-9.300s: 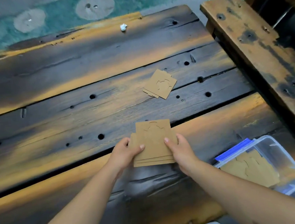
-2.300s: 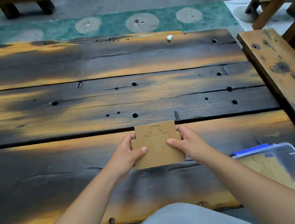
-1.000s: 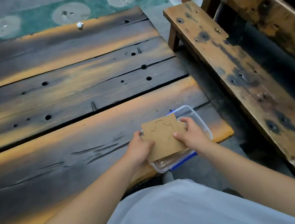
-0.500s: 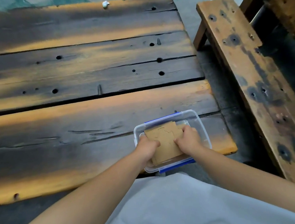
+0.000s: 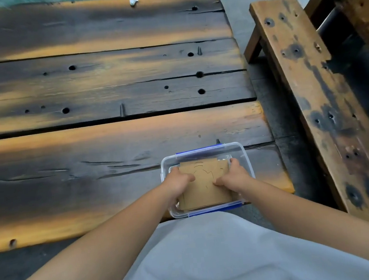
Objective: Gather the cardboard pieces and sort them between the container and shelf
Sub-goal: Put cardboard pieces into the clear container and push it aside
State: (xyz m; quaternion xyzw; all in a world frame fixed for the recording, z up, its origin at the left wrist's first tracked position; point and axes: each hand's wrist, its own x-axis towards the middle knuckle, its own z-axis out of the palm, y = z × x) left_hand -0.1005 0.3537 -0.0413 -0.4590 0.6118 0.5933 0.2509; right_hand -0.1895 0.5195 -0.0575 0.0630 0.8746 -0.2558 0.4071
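A stack of brown cardboard pieces (image 5: 205, 188) with cut outlines lies inside a clear plastic container (image 5: 243, 154) with blue clips, at the near right corner of the wooden table. My left hand (image 5: 178, 181) grips the stack's left edge with the thumb on top. My right hand (image 5: 232, 175) grips its right edge, thumb on top as well. Both hands reach down inside the container walls. The lower pieces are hidden under the top one.
The dark plank table (image 5: 112, 141) stretches away, with a small white scrap (image 5: 133, 1) at its far edge. A worn wooden bench (image 5: 322, 96) runs along the right, separated from the table by a strip of floor. My light shirt fills the bottom.
The stack gathered on the table was carried to the right and lowered into the container. Over the last half second my hands pressed it deeper and squarer inside.
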